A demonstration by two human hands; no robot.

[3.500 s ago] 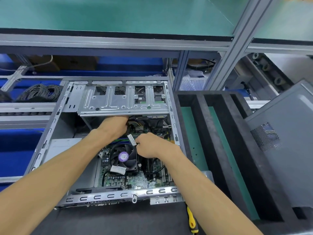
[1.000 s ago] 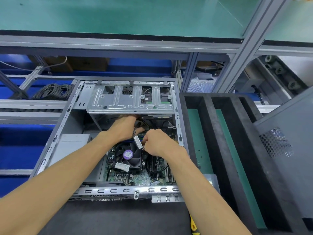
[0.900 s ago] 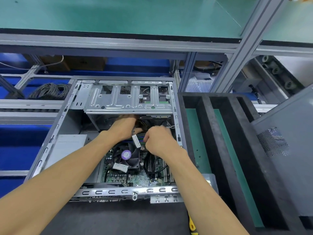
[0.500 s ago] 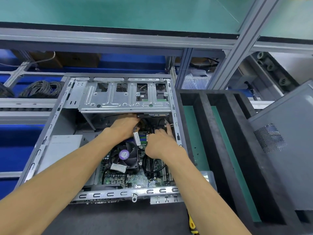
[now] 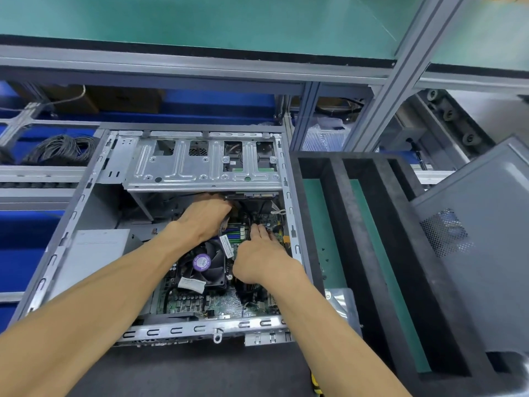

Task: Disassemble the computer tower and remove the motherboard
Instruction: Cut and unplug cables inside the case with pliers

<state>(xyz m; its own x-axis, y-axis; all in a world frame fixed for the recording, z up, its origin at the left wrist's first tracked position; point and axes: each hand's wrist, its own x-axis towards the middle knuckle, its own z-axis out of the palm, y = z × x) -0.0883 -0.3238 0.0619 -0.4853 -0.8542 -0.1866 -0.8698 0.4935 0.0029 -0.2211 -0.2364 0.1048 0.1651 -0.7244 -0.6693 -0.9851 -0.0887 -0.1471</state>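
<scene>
The open computer tower (image 5: 71, 219) lies on its side in front of me. Its green motherboard (image 5: 217, 303) sits in the bottom, with a black CPU fan (image 5: 204, 263) carrying a purple label. My left hand (image 5: 204, 217) reaches under the silver drive cage (image 5: 200, 167); its fingers curl round a cable bundle, and a cable with a white label (image 5: 226, 245) hangs from there. My right hand (image 5: 257, 255) lies over the board's right side, its fingers stretched out and touching the connectors near the far right edge. Both hands' fingertips are partly hidden.
A grey power supply (image 5: 97, 250) fills the case's left side. A black foam tray (image 5: 369, 224) with green-floored slots stands to the right, with the grey side panel (image 5: 472, 253) beyond it. A yellow screwdriver handle (image 5: 316, 388) pokes in at the bottom. Coiled black cables (image 5: 60, 150) lie at the far left.
My right hand has let go of the labelled cable and moved up and right to the board's far right edge. My left hand has stayed under the drive cage.
</scene>
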